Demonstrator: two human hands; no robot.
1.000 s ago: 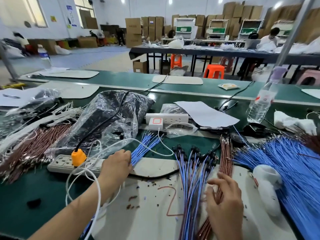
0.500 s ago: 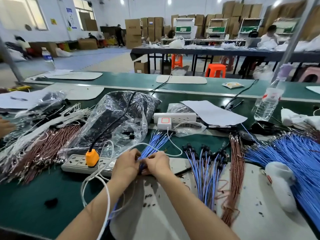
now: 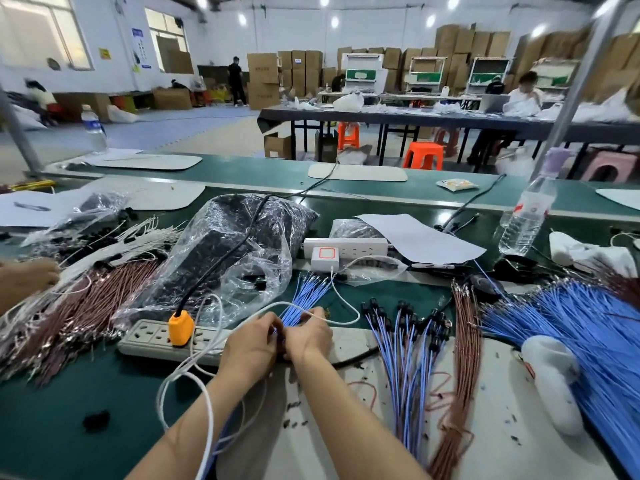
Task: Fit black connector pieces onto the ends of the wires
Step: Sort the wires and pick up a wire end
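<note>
My left hand (image 3: 252, 344) grips a small bundle of blue wires (image 3: 306, 295) whose bare ends fan out away from me. My right hand (image 3: 309, 336) meets it at the bundle, fingers curled and pinching at the wires; any black connector between the fingers is hidden. To the right lies a bunch of blue wires fitted with black connectors (image 3: 405, 320) on the white mat (image 3: 485, 434). A clear bag of black connector pieces (image 3: 239, 251) sits behind my hands.
A grey power strip with an orange plug (image 3: 180, 328) lies left of my hands, with a white cable (image 3: 204, 403) looping over my left arm. Brown wires (image 3: 462, 362), a large blue wire pile (image 3: 595, 327), a white bottle (image 3: 550, 379), a water bottle (image 3: 528, 216). Another person's hand (image 3: 24, 278) at far left.
My right hand came from the wires on the right over to my left hand and now pinches at the blue bundle. The view has shifted slightly.
</note>
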